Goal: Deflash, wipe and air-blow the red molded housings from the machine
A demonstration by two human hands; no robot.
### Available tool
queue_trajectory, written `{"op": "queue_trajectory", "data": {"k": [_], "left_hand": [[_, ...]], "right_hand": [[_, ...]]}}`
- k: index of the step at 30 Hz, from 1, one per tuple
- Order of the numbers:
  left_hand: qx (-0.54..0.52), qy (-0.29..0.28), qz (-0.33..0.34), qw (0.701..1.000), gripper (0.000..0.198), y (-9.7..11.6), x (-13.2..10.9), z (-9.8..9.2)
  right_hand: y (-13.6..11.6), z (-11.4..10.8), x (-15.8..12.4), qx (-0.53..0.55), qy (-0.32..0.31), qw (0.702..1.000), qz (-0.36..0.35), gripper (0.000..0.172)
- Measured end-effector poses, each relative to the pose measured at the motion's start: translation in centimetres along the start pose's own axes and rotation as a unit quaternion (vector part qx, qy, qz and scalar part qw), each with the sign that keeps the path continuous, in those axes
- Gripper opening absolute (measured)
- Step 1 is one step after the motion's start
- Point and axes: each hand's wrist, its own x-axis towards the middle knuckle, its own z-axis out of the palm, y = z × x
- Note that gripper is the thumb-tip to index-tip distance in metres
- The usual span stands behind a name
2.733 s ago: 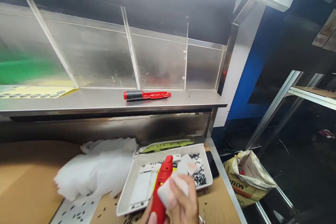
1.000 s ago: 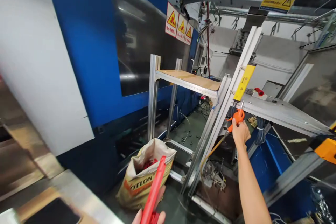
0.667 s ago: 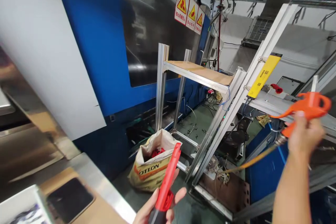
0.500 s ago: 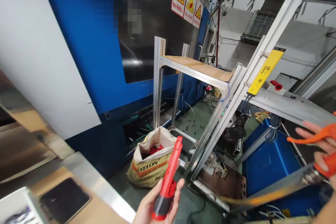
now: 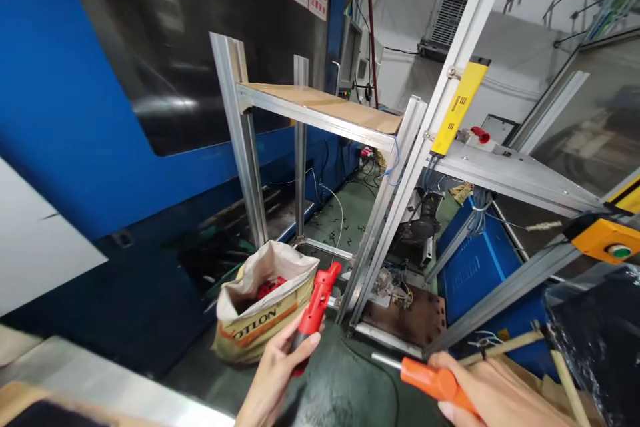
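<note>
My left hand (image 5: pixel 283 353) is wrapped around the dark lower end of a red and black plastic housing (image 5: pixel 316 303). Its red end points up and slightly right, in front of an open sack (image 5: pixel 265 333) that holds red pieces. At the lower right, my right hand (image 5: pixel 493 390) grips an orange-handled tool (image 5: pixel 425 377) with a thin metal shaft. The shaft points left, toward the housing but apart from it. What kind of tool it is I cannot make out.
An aluminium frame with a brown shelf (image 5: pixel 325 107) stands ahead, beside a blue machine (image 5: pixel 50 120). A yellow box with a green button (image 5: pixel 619 251) and a black plastic bag (image 5: pixel 597 327) are at right. A metal table edge (image 5: pixel 120 380) lies lower left.
The view has swung right. My right hand has come in from the right edge, lower and closer to the left, and its fingers have closed on the orange tool. The left hand still holds the housing.
</note>
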Motion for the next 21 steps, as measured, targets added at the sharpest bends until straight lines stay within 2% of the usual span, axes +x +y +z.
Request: {"op": "queue_trajectory", "data": {"k": [2,5,7,10,13,15,17,19,21], "left_hand": [[0.061,-0.008,0.039,0.997,0.045,0.1,-0.2,-0.4],[0.135,-0.021,0.085,0.987,0.033,0.6,-0.5,-0.5],[0.175,-0.018,0.122,0.977,0.031,0.9,-0.8,-0.2],[0.233,-0.006,0.180,0.956,0.032,1.3,-1.6,0.2],[0.288,0.025,0.222,0.931,0.031,1.6,-2.3,0.3],[0.316,0.046,0.233,0.919,0.031,1.8,-2.5,0.2],[0.333,0.053,0.230,0.913,0.036,2.0,-2.5,0.0],[0.332,0.051,0.218,0.916,0.039,2.0,-2.4,0.1],[0.310,0.042,0.199,0.929,0.039,2.0,-2.3,0.2]], "right_hand": [[-0.9,-1.2,0.9,-0.023,-0.010,1.000,-0.008,0.032],[-2.4,-1.4,2.1,-0.043,-0.052,0.997,-0.041,0.031],[-3.1,-1.2,2.5,-0.050,-0.069,0.995,-0.051,0.030],[-3.6,-1.0,2.8,-0.055,-0.062,0.995,-0.060,0.028],[-3.6,-0.8,3.1,-0.058,-0.065,0.993,-0.079,0.026],[-3.6,-0.8,3.2,-0.059,-0.065,0.994,-0.063,0.029],[-3.7,-0.8,3.4,-0.053,-0.099,0.992,-0.057,0.028],[-3.9,-0.8,3.5,-0.044,-0.126,0.990,-0.047,0.027],[-3.9,-0.6,3.6,-0.038,-0.125,0.991,-0.022,0.031]]}}
